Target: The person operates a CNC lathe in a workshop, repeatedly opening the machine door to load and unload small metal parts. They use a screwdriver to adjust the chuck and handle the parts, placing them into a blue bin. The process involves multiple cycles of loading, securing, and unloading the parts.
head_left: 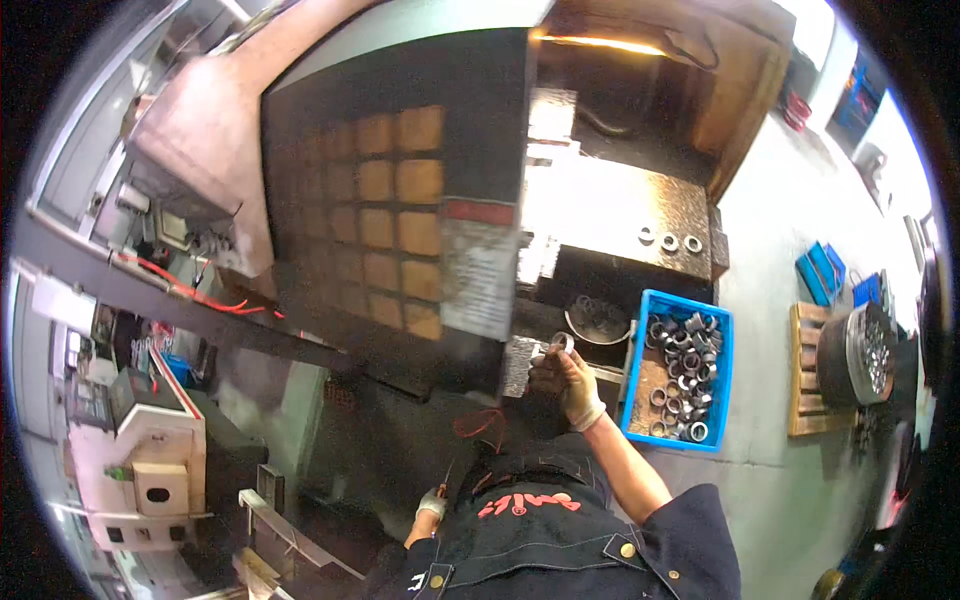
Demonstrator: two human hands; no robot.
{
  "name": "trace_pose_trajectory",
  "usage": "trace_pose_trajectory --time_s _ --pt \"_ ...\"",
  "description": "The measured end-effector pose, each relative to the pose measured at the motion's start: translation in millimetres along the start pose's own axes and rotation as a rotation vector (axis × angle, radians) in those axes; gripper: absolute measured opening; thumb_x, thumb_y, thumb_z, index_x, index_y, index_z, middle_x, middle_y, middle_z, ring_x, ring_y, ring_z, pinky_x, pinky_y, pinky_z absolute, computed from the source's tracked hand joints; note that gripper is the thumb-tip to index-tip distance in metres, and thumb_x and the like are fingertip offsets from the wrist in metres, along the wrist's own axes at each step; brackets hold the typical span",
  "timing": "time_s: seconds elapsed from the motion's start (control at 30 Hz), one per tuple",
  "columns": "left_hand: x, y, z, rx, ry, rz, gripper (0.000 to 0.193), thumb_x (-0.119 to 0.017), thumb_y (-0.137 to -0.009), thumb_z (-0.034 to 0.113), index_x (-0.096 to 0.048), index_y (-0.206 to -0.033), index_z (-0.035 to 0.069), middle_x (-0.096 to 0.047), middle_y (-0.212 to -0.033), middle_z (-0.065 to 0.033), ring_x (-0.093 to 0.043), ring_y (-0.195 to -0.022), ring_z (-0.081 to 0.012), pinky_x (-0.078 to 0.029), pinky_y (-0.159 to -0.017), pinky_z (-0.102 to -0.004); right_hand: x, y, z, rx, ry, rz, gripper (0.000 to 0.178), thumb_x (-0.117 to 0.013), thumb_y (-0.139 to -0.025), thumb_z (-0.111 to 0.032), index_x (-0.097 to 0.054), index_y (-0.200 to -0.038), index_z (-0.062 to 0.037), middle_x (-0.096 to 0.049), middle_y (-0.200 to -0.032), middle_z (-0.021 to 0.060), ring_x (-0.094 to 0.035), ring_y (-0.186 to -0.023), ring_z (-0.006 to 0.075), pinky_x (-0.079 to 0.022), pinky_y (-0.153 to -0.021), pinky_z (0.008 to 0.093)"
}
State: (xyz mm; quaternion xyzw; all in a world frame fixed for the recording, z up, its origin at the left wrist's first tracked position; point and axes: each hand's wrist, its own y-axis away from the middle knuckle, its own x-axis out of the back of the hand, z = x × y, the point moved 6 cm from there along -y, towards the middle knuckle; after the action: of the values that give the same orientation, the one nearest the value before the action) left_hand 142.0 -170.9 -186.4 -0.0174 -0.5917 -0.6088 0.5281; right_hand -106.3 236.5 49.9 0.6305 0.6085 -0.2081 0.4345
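My right hand [580, 394], in a pale work glove, is closed on a metal ring [563, 343] in front of the machine opening. Just right of this hand stands a blue crate [724, 388] with many loose metal rings [690, 365] in it. Low by my left side, my gloved left hand [432, 503] looks closed around a thin object with a hint of orange, too small to name. On the machine's bed [620, 205], at its right front corner, three metal rings [670, 242] sit in a row.
A large dark machine door [480, 120] with a grid-like panel fills the upper middle. Below the bed is a round metal pan [598, 325]. A drum [850, 355] of metal parts stands on a wooden pallet [805, 400] at right, near blue bins [822, 272].
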Motion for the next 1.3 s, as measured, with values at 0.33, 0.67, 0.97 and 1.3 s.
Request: trace_pose_trajectory --time_s 0.33,0.67,0.97,1.3 --pt "66.3 -82.1 -71.3 -0.143 0.051 -0.042 0.042 -0.058 -0.074 0.024 -0.059 -0.113 0.007 -0.061 -0.108 -0.0211 -0.057 -0.102 -0.038 -0.045 -0.08 -0.0404 -63.3 -2.9 72.7 0.287 0.161 0.25 0.036 -0.046 -0.091 -0.022 -0.049 -0.125 -0.0091 -0.058 -0.117 0.0081 -0.059 -0.101 0.0276 -0.052 -0.083 0.0425" --pt "113.2 -125.5 -128.0 0.009 0.075 -0.129 0.042 -0.06 -0.075 0.032 -0.059 -0.112 0.011 -0.062 -0.109 -0.0181 -0.057 -0.102 -0.037 -0.045 -0.081 -0.0417 -40.7 -39.4 92.2 0.51 0.037 0.286 0.042 -0.047 -0.089 -0.03 -0.052 -0.123 -0.0068 -0.058 -0.115 0.0071 -0.058 -0.1 0.0252 -0.047 -0.087 0.0404" --pt "143.8 -84.7 -114.8 -0.203 0.285 0.164 0.041 -0.061 -0.073 0.022 -0.056 -0.112 0.011 -0.063 -0.1 -0.018 -0.06 -0.095 -0.036 -0.047 -0.08 -0.0388 -127.0 -66.6 153.6 0.392 0.085 0.345 0.045 -0.048 -0.088 -0.032 -0.049 -0.124 -0.0055 -0.052 -0.123 0.008 -0.056 -0.103 0.025 -0.045 -0.092 0.0396" --pt "206.5 -36.8 24.0 -0.548 1.01 0.107 0.036 -0.06 -0.067 0.002 -0.056 -0.103 0.005 -0.06 -0.081 -0.0026 -0.059 -0.074 -0.0145 -0.049 -0.07 -0.0277 -201.1 -152.9 228.0 0.202 0.277 0.076 0.024 -0.05 -0.091 -0.017 -0.056 -0.111 -0.0048 -0.058 -0.101 0.0013 -0.05 -0.093 0.0124 -0.04 -0.081 0.0274"
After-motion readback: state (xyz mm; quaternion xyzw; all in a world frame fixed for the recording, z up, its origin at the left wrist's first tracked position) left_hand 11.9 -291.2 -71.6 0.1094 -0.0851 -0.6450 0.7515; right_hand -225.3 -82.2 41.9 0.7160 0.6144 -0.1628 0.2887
